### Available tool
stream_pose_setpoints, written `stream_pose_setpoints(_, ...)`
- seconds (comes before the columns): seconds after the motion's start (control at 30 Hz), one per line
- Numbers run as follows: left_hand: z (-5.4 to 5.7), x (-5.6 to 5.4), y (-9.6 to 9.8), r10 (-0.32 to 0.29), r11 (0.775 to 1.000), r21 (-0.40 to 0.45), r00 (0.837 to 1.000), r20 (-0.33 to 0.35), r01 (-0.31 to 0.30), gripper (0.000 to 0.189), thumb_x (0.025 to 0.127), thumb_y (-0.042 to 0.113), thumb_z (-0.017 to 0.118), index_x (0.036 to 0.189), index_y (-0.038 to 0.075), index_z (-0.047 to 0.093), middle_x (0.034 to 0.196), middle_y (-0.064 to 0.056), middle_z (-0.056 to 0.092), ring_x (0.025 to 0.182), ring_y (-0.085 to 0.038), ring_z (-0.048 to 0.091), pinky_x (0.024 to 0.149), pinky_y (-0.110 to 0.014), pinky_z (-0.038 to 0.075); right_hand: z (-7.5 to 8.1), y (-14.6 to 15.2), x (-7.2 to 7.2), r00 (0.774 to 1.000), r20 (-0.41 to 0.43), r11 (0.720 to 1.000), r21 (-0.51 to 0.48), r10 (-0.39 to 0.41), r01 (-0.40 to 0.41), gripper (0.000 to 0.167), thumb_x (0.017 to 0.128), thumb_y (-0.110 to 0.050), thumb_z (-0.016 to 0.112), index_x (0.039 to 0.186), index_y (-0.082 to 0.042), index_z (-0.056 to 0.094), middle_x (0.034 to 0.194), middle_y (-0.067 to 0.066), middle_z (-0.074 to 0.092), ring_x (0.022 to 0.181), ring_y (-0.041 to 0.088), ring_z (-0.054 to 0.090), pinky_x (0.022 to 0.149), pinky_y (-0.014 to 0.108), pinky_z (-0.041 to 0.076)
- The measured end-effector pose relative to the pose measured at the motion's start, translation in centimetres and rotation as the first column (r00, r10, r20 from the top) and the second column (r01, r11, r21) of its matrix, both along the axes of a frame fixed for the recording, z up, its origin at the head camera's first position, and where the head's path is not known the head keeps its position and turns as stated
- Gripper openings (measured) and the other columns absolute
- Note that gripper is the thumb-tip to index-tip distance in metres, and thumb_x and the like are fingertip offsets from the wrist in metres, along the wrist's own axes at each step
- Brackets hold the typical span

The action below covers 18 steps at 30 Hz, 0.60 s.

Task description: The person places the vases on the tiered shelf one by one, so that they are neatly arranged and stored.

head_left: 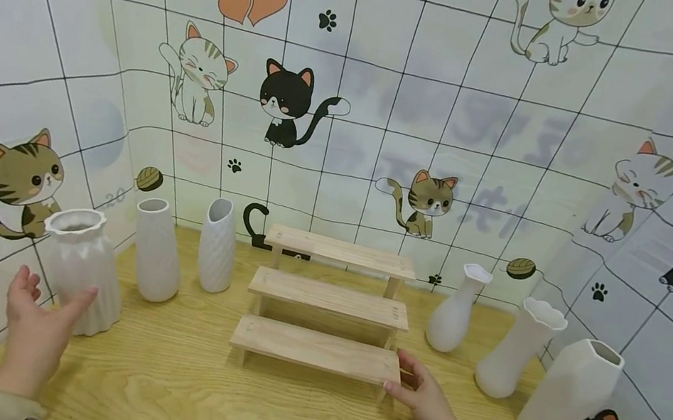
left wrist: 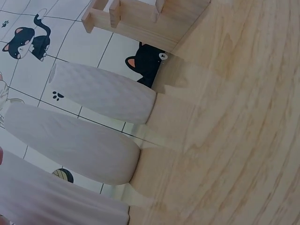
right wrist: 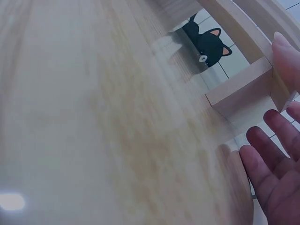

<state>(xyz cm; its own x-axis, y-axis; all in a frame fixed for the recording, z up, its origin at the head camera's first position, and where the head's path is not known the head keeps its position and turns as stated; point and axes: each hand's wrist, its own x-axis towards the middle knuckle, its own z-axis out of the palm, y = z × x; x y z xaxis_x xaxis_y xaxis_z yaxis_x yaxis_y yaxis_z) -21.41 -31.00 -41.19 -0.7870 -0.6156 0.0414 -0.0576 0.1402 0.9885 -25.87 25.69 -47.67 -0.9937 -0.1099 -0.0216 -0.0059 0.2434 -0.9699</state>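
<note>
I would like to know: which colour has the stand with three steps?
The stand is pale beige wood; best seen in the head view.

Wood-grain table [right wrist: 131,117], partly blurred, fills most of my view, with a white glare [right wrist: 11,201] at lower left. My right hand [right wrist: 283,173] enters from the right edge, thumb uppermost, the other fingers spread and slightly bent below it. They lie close by the end of a pale wooden stand [right wrist: 241,84]; I can't tell if they touch. Past its leg, a black cat [right wrist: 213,47] decorates the white tiled wall [right wrist: 236,61].
</note>
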Motion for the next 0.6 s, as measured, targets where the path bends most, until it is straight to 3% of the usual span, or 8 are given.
stream_pose_setpoints(0.2, -0.8, -1.0, -0.4, -0.11, 0.994, -0.008, 0.993, 0.038, 0.111, 0.106, 0.089, 0.041, 0.066, 0.153, 0.019, -0.016, 0.16, -0.009, -0.009, 0.145, -0.031, -0.004, 0.112, -0.054, 0.015, 0.1, 0.2, 0.0, 0.999, 0.002, 0.999, -0.01, 0.032, -0.032, 0.076, 0.087, -0.012, 0.073, 0.148, 0.0, 0.029, 0.132, 0.022, 0.049, 0.113, 0.029, 0.05, 0.089, 0.035, 0.045)
stream_pose_setpoints(0.43, -1.3, -1.9, -1.5, -0.116, 0.988, -0.102, 0.992, 0.042, 0.12, 0.105, 0.089, 0.042, 0.066, 0.154, 0.011, -0.009, 0.159, -0.018, -0.004, 0.143, -0.04, 0.001, 0.111, -0.059, 0.007, -0.1, 0.4, -0.2, 0.998, 0.018, 0.998, -0.018, 0.052, -0.052, 0.078, 0.088, -0.016, 0.072, 0.15, -0.002, 0.026, 0.135, 0.023, 0.046, 0.115, 0.029, 0.049, 0.091, 0.038, 0.044)
stream_pose_setpoints(0.6, -1.7, -2.6, -2.5, -0.15, 0.98, -0.122, 0.986, 0.068, 0.158, 0.106, 0.089, 0.045, 0.066, 0.153, 0.007, -0.009, 0.158, -0.024, -0.002, 0.142, -0.044, 0.004, 0.11, -0.062, 0.01, -0.3, 0.4, -0.3, 0.998, 0.038, 0.999, -0.007, 0.044, -0.044, 0.078, 0.088, -0.02, 0.072, 0.15, -0.006, 0.028, 0.14, 0.022, 0.042, 0.119, 0.032, 0.047, 0.094, 0.044, 0.044)
